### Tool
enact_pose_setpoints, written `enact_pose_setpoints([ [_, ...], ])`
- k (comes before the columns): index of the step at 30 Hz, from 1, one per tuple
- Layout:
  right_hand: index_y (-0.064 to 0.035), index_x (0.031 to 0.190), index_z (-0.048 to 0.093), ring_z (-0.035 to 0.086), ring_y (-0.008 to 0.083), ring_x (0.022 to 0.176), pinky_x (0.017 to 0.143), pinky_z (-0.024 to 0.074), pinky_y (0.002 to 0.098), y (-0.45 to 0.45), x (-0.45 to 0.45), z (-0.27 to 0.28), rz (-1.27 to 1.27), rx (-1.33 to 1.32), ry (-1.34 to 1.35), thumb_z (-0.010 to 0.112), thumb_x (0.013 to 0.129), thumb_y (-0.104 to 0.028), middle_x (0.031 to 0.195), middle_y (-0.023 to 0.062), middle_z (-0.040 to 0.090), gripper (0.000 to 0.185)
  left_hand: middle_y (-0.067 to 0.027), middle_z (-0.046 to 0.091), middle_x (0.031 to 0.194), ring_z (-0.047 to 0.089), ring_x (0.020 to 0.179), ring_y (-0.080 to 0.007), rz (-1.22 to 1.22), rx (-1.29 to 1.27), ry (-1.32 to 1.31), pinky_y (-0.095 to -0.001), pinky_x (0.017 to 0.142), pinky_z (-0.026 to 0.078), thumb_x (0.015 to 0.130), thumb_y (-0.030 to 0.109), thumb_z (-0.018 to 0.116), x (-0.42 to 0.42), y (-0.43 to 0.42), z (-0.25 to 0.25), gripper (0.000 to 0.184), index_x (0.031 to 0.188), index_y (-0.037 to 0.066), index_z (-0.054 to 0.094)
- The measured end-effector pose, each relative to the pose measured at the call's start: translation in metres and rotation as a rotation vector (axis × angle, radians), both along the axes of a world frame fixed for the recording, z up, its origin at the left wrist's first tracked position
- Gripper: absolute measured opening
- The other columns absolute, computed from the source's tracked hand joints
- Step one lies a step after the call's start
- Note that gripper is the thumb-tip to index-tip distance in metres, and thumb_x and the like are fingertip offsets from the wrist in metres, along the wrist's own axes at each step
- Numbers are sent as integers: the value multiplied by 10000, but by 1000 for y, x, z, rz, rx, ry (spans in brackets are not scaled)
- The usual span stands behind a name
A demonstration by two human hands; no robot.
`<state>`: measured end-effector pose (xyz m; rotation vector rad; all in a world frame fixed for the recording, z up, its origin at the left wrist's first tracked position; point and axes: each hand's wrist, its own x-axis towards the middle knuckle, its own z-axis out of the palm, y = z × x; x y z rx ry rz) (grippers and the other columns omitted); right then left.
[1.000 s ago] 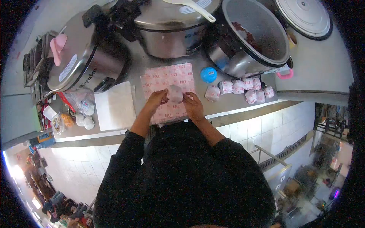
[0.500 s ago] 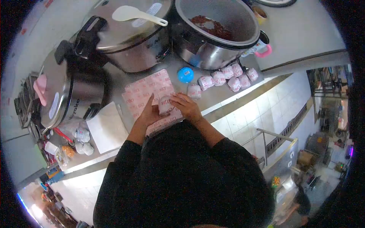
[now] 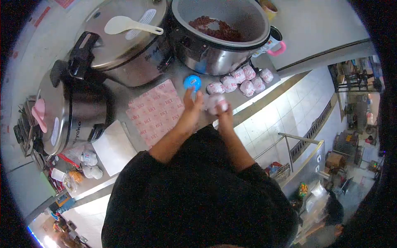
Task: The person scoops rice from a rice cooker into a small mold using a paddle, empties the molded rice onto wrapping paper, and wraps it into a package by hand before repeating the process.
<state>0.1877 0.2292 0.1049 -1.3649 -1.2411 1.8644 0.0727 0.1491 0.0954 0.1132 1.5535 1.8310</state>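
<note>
My right hand (image 3: 224,118) is closed on a round wrapped rice bundle (image 3: 216,103), smeared by motion, at the counter's front edge. The bundle's wrapper is white with pinkish print, and it partly covers another bundle behind it. My left hand (image 3: 190,113) has its thumb and fingers apart, just in front of a round blue-topped container (image 3: 192,82); whether they touch I cannot tell. To its left lies a stack of pink wrapping paper (image 3: 155,111) printed with red letters. Several wrapped bundles (image 3: 230,83) stand grouped on the right of the counter.
An open cooker (image 3: 225,49) holds dark reddish-brown food. Beside it stands a lidded cooker (image 3: 124,53) with a white rice paddle (image 3: 132,25) on top. Another cooker (image 3: 78,111) is at left, near white paper (image 3: 113,146). A pink-handled mug (image 3: 271,45) stands at right.
The bundle both hands held over the pink paper has moved right, now in my right hand alone. My left hand has let go and moved right toward the blue-topped container.
</note>
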Motion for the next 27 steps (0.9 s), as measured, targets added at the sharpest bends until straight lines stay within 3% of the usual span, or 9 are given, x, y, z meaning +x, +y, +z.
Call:
enact_pose_setpoints([
  [2,-39,1306,474,587,135,878,712,488,269,59,33,-90,-176,302,-167,727,944,-411,1054,79,612,577,-171,466,1506,458,1401,-311,-235,224,105,-480,1135,414,1087,513,340,-35,-18,199,592,1457,60,428],
  [4,7,1319,477,631,211,934,798,538,349,105,56,-147,-219,508,-322,721,944,-406,1107,113,622,609,-229,334,1587,355,1468,-363,-652,764,382,-531,1196,297,994,631,460,-66,-57,290,812,1534,41,318],
  [6,43,1230,577,594,402,1096,947,474,483,115,63,-129,78,619,-769,591,989,-509,1175,266,601,603,-228,325,1592,347,1472,-362,-554,758,331,-529,1197,294,993,631,462,59,-17,315,818,1538,41,311],
  [7,41,1227,595,583,431,1104,951,474,495,103,63,-116,140,883,-864,575,993,-505,1200,279,588,593,-227,316,1596,339,1476,-360,-475,773,283,-526,1198,291,991,632,463,-73,-47,301,824,1541,40,304],
  [8,38,1223,614,572,459,1112,955,475,507,100,59,-95,183,1181,-934,560,997,-500,1225,292,575,586,-226,306,1600,331,1480,-358,-392,811,255,-524,1199,288,989,633,465,-62,-41,309,831,1545,39,297],
  [13,-135,1413,542,525,400,1271,1051,391,605,76,31,-73,46,900,-1062,534,991,-502,1385,234,526,559,-220,261,1622,290,1499,-348,-97,947,21,-510,1206,272,981,638,475,-36,-159,337,864,1562,35,262],
  [22,-96,1434,503,549,341,1255,1078,413,501,26,-78,-37,696,1068,-422,590,992,-348,1374,158,570,517,-210,179,1662,216,1535,-331,363,1116,-488,-486,1217,245,966,646,492,16,-155,397,928,1593,29,199],
  [24,-87,1439,495,554,328,1251,1083,418,478,14,-129,-28,827,1086,-253,603,992,-314,1371,141,579,513,-208,161,1671,199,1543,-327,458,1162,-583,-481,1220,239,962,648,496,90,-308,399,943,1600,27,185],
  [27,-74,1446,482,562,308,1246,1092,426,444,-17,-156,37,1009,1104,-21,622,992,-263,1367,116,594,511,-205,133,1684,175,1554,-322,583,1239,-754,-473,1224,230,957,651,502,12,-185,424,965,1610,25,164],
])
